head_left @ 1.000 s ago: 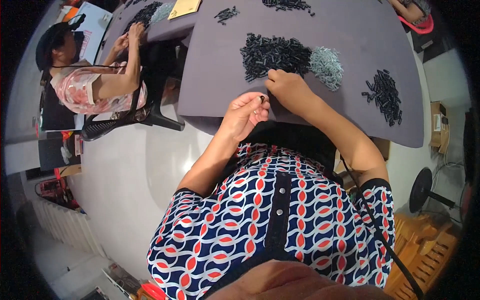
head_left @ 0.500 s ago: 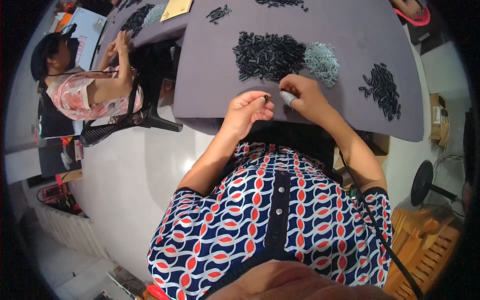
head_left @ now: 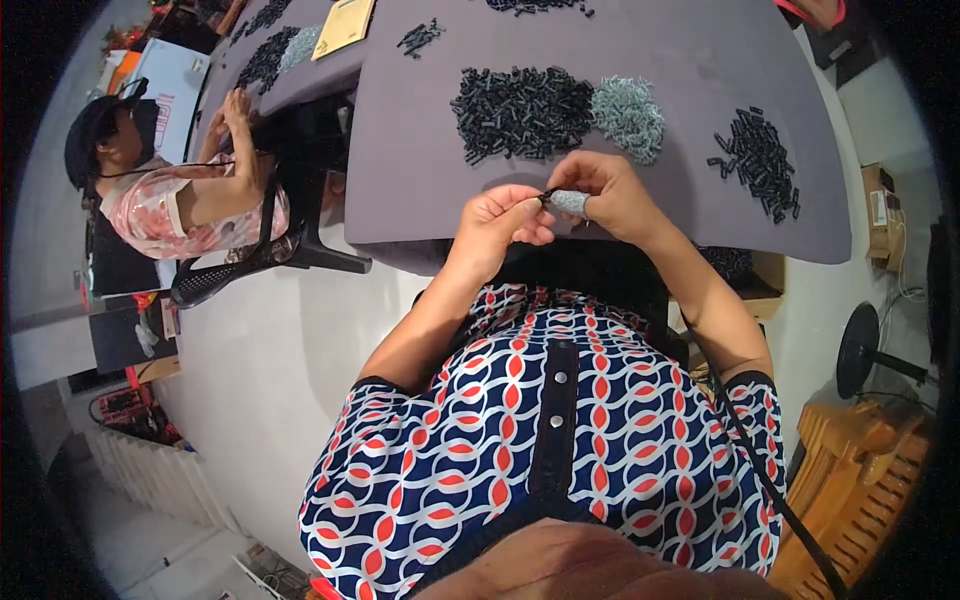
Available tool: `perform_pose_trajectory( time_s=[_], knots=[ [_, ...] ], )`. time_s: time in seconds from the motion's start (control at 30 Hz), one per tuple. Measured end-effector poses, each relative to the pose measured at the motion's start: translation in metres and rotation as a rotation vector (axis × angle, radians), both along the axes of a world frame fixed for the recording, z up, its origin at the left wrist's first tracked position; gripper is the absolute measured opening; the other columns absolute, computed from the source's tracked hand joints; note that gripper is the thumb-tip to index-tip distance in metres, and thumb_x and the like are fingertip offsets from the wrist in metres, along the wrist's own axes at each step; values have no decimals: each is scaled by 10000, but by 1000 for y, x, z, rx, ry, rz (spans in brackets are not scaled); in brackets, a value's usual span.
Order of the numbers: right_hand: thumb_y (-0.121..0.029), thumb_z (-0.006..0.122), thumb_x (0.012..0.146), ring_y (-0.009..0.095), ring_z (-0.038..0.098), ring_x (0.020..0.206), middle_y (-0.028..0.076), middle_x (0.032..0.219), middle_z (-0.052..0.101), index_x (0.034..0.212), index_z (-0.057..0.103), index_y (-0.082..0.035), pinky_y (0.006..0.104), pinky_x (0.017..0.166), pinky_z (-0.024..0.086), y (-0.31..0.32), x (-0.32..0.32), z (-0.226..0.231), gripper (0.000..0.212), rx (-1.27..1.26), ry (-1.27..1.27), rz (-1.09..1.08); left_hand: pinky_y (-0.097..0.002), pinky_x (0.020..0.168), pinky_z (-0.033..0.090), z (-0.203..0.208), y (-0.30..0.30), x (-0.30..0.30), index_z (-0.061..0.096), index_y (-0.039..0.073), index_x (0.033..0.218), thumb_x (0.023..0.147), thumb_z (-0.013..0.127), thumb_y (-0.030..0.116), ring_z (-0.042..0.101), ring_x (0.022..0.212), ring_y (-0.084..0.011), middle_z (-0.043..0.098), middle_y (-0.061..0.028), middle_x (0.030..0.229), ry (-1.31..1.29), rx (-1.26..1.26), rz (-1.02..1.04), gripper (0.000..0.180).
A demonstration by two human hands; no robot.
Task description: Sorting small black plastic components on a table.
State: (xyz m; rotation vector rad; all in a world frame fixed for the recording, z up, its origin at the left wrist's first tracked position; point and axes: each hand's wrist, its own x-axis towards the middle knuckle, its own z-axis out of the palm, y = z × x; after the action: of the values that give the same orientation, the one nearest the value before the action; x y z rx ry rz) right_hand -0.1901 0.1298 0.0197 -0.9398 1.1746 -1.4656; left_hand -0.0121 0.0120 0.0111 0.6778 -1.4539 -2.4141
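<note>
Just over the table's near edge, my left hand (head_left: pixel 502 222) pinches a small black cylindrical piece (head_left: pixel 545 197) between thumb and fingertips. My right hand (head_left: pixel 606 195) meets it there, its fingers closed at the same piece; a grey covering (head_left: pixel 570 203) wraps one of its digits. Whether the right fingers hold a separate small part is hidden. Beyond the hands lies a wide heap of small black cylindrical pieces (head_left: pixel 522 112). Touching its right side is a pile of small silvery metal parts (head_left: pixel 628 118), too small to name.
A looser black pile (head_left: pixel 757 162) lies at the table's right, and a small one (head_left: pixel 420 38) farther back. A yellow envelope (head_left: pixel 343 27) rests on the grey tablecloth (head_left: pixel 400 150). At left a co-worker (head_left: pixel 190 200) sits by a black plastic chair (head_left: pixel 290 250). A wooden chair (head_left: pixel 850 490) stands lower right.
My right hand has moved in toward my left, so the fingertips now meet at the small black piece. The view has shifted slightly.
</note>
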Motion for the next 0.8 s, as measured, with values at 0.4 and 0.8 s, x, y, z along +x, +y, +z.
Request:
perform_pose_trajectory(
  time_s=[0.4,0.8],
  knots=[
    [-16,687,820,47,559,706,-17,787,622,862,625,-13,226,618,448,-2,-3,12,75,26,466,30,-241,635,556,3,3,-5,657,-32,1077,985,575,61,674,659,-141,700,-78,813,-45,-203,3,155],
    [-21,686,814,74,573,635,18,728,639,848,660,24,232,566,462,11,-16,14,62,31,444,-6,-234,620,547,13,10,-19,651,-21,1089,994,589,119,658,672,-113,692,-64,821,-76,-409,-82,180]
  ],
)
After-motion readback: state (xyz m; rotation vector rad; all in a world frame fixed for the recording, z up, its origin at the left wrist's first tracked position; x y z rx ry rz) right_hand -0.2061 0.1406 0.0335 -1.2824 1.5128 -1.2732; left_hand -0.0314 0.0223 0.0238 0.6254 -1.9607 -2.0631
